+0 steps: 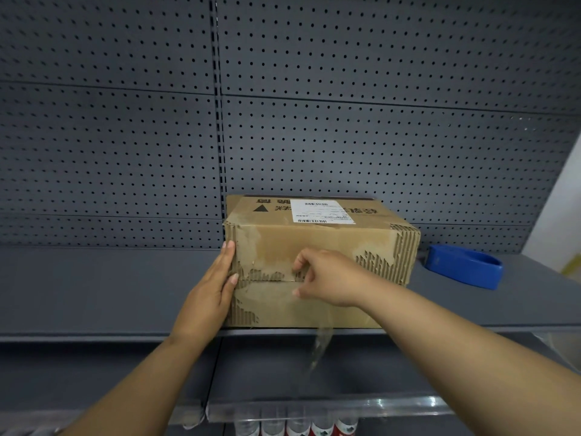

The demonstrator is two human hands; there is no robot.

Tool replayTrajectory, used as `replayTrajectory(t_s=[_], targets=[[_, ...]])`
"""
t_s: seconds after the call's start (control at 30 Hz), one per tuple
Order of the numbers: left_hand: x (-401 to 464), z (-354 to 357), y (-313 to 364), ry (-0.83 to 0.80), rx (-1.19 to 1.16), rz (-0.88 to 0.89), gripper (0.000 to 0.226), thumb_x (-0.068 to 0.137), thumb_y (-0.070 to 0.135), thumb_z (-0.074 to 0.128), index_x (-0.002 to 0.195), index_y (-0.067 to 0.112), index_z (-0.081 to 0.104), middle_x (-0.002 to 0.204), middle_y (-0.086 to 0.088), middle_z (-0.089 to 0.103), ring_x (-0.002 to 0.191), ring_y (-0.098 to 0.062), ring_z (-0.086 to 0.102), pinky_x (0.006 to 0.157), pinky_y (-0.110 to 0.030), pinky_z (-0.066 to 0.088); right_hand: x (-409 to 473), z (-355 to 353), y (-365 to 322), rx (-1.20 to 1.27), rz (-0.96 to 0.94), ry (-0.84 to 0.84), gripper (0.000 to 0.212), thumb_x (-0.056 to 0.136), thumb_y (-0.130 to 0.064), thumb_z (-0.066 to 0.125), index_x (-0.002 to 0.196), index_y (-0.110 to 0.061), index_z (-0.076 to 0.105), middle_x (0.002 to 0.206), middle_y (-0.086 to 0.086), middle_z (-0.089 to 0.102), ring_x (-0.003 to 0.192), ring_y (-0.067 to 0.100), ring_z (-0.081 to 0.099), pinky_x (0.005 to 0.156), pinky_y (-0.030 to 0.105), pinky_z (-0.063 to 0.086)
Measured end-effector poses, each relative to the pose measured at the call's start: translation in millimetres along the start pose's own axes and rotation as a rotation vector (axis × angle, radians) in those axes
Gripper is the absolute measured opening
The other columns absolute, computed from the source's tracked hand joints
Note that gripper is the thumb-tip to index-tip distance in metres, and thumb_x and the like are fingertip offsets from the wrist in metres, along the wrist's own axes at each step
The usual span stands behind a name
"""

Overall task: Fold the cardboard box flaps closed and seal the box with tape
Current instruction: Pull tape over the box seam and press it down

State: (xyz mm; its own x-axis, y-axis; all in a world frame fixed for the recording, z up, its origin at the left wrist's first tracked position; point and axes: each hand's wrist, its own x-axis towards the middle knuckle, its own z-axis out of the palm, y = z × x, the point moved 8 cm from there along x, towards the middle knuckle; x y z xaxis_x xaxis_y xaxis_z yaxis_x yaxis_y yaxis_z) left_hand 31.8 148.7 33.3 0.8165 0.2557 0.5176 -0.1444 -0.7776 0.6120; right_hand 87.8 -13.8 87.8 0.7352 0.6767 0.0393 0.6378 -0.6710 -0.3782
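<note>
A worn cardboard box lies on its side on a grey shelf, with its closed flaps facing me and a horizontal seam across the front. A white shipping label is on its top. My left hand presses flat against the box's left front edge, fingers straight. My right hand is at the middle of the seam, with thumb and curled fingers pinching a strip of clear tape. The strip hangs down past the shelf edge. A blue tape dispenser rests on the shelf to the right of the box.
A grey pegboard wall stands right behind the box. The box's front sits at the shelf's front lip. On a lower shelf, several bottles stand below me. A pale wall closes off the right side.
</note>
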Motion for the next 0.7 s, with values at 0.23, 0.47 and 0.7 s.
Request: replayTrajectory(t_s=[0.23, 0.47, 0.7], targets=[[-3, 0, -3, 0.003, 0.000, -0.029, 0.054, 0.098, 0.030, 0.034, 0.127, 0.057, -0.003, 0.140, 0.027, 0.011, 0.135, -0.005, 0.025, 0.110, -0.029, 0.025, -10, -7, 15, -0.010, 0.026, -0.019, 0.035, 0.086, -0.017, 0.063, 0.119, -0.017, 0.052, 0.095, -0.010, 0.047, 0.087, 0.009, 0.047, 0.061, 0.015, 0.035], [-4, -1, -2, 0.002, 0.005, -0.038, 0.053, 0.098, 0.030, 0.033, 0.128, 0.055, -0.003, 0.140, 0.026, 0.011, 0.138, -0.009, 0.025, 0.110, -0.028, 0.024, -13, -7, 16, 0.004, -0.022, -0.005, 0.041, 0.081, -0.011, 0.063, 0.119, -0.016, 0.048, 0.076, -0.017, 0.043, 0.080, 0.011, 0.048, 0.058, 0.013, 0.033], [-4, -1, -2, 0.009, 0.008, -0.053, 0.053, 0.098, 0.029, 0.034, 0.130, 0.053, -0.002, 0.139, 0.026, 0.011, 0.138, -0.011, 0.026, 0.110, -0.028, 0.024, -13, -14, 30, -0.007, 0.025, 0.031, 0.038, 0.083, -0.008, 0.059, 0.120, -0.018, 0.052, 0.085, -0.012, 0.056, 0.085, 0.009, 0.053, 0.068, 0.020, 0.039]])
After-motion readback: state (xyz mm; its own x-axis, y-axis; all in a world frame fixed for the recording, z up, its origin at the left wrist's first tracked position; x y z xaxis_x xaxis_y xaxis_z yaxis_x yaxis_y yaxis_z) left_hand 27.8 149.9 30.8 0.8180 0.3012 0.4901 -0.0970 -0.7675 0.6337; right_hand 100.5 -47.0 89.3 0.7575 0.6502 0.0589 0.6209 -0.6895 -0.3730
